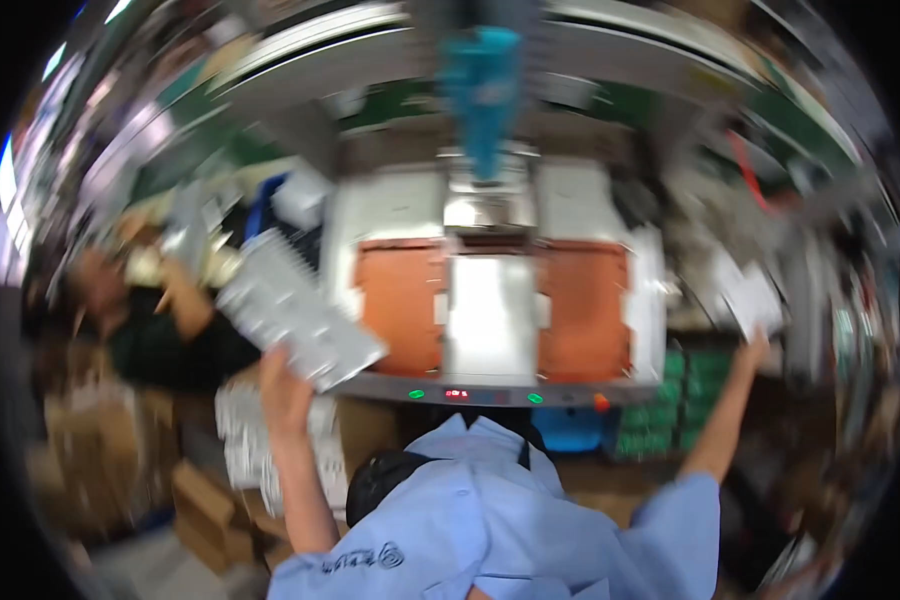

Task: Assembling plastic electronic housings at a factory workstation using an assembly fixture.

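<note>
I have the two hands well apart, one out on each side of the machine. My left hand [286, 395] is closed on the near edge of a pale moulded tray [300, 312], which slants across the view with its lower right corner beside the left orange pad [400, 318]; I can't tell whether the two touch. My right hand [756, 348] reaches far out to the near edge of a small white sheet [752, 298] — blur hides the fingers, so I can't tell whether they pinch it or only touch it.

Between the hands I see a white centre panel [492, 320], flanked by the left pad and a matching right orange pad [584, 318]. Behind the panel sits a shiny metal block [488, 205], with a blurred teal part [482, 90] above it. Along the machine's near edge runs a grey control strip [505, 394] with green lights, a red display and an orange-red knob [600, 402].

Below the left forearm's side lie stacked white trays [242, 440] and open cardboard boxes [210, 510]; right of centre, a blue bin [573, 428] stands beside green stacked items [655, 410]. At far left I make out a co-worker in dark clothing [160, 345] — one arm is bent toward the bench.
</note>
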A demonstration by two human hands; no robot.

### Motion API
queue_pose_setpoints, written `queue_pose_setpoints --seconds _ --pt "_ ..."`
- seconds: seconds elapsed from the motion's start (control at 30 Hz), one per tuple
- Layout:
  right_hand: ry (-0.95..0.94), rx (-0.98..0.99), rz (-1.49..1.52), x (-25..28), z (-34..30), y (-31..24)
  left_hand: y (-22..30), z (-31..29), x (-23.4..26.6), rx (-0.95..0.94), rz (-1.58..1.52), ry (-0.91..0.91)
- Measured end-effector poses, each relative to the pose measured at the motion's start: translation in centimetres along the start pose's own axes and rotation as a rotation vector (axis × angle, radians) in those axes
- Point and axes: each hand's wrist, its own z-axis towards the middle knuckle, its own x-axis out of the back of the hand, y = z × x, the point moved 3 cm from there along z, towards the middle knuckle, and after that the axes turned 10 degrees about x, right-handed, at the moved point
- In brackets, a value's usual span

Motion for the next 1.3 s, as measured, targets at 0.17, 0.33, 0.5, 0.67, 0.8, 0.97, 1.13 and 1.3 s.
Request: queue_pose_setpoints --seconds 0.17,0.33,0.5,0.67,0.8,0.97,1.13,1.3 --pt "-0.13 0.079 -0.992 0.4 13.0 7.2 -0.2 -1.0 -1.8 -0.047 0.051 0.034" --pt "0.012 -0.068 -0.276 -4.8 11.8 11.1 0.5 -2.8 -0.9 -0.083 0.054 0.161" --pt "-0.104 0.297 -0.347 -14.3 -5.8 -1.9 1.3 -4.2 -0.1 -0.069 -0.678 -0.432" --pt "-0.515 0.592 -0.305 -26.5 -28.0 -19.8 1.5 -3.4 1.2 -0.103 -0.838 -0.634" --pt "-1.223 0.81 -0.364 -37.4 -44.8 -23.3 1.5 -2.7 2.7 -0.127 -0.749 -0.667" --pt "-1.931 0.61 -0.081 -48.1 -64.4 -19.3 0.8 -3.0 8.7 -0.318 -0.572 -0.311" --pt "-2.12 0.927 -0.202 -58.8 -77.4 -8.5 0.7 -4.3 11.4 -0.237 -0.71 -0.044" --pt "-2.0 1.224 -0.488 -63.1 -85.6 1.6 -1.8 -2.0 17.2 -0.287 -0.73 -0.131"
